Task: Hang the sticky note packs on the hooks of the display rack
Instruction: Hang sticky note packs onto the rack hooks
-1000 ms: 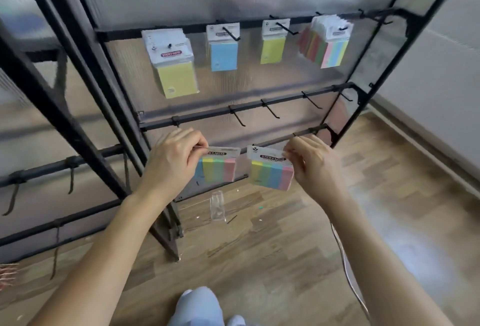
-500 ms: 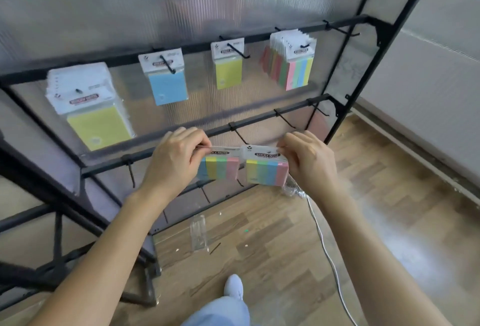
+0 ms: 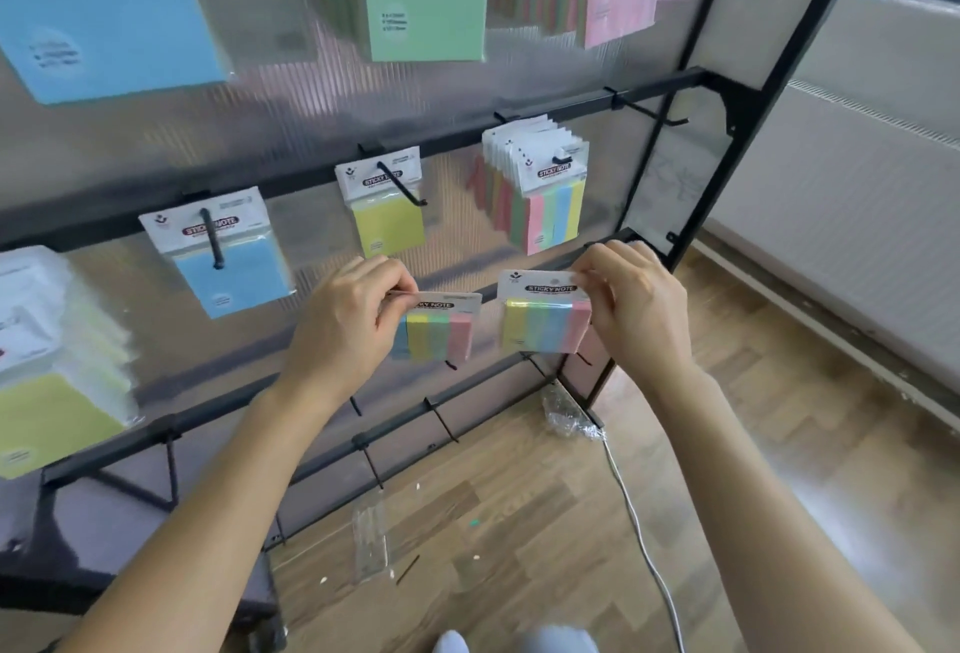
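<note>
Left hand (image 3: 348, 325) and right hand (image 3: 634, 304) each have fingers clamped on a header card, so left pack (image 3: 439, 335) and right pack (image 3: 545, 325) dangle, probably ready for a free hook (image 3: 649, 111).

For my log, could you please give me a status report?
Left hand pinches left striped pack; right hand pinches right striped pack. Neither hung yet. Free hook unobstructed.

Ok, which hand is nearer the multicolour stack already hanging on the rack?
Right. The right hand sits just below the multicolour stack; the left hand is lower left, under the single yellow pack.
</note>
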{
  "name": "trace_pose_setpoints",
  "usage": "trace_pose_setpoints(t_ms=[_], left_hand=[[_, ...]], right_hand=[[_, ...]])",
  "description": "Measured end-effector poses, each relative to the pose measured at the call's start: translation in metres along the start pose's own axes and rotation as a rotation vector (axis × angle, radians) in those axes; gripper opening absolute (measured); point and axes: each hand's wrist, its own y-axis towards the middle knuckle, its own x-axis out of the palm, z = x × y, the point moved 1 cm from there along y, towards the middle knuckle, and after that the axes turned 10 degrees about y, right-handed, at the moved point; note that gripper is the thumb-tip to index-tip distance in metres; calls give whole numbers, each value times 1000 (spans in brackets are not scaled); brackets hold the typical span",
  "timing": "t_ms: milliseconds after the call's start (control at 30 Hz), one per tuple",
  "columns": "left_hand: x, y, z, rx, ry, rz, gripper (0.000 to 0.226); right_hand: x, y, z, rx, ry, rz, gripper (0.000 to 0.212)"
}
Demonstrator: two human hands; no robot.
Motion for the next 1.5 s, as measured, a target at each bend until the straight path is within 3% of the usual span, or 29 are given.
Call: trace_pose_setpoints(t_ms=[133, 567, 733, 1000, 1500], left_hand=[[15, 17, 5, -28, 10, -5, 11], [54, 68, 36, -191, 104, 70, 11], [63, 76, 51, -243, 156, 97, 11], [65, 79, 68, -332, 192, 117, 11], [75, 106, 88, -382, 155, 130, 9]], right_hand=[[3, 21, 25, 2, 25, -19, 22], [20, 109, 94, -131, 199, -104, 10], [28, 130, 103, -25, 350, -206, 9], [41, 144, 113, 15, 385, -317, 12], [58, 145, 139, -55, 355, -156, 25]])
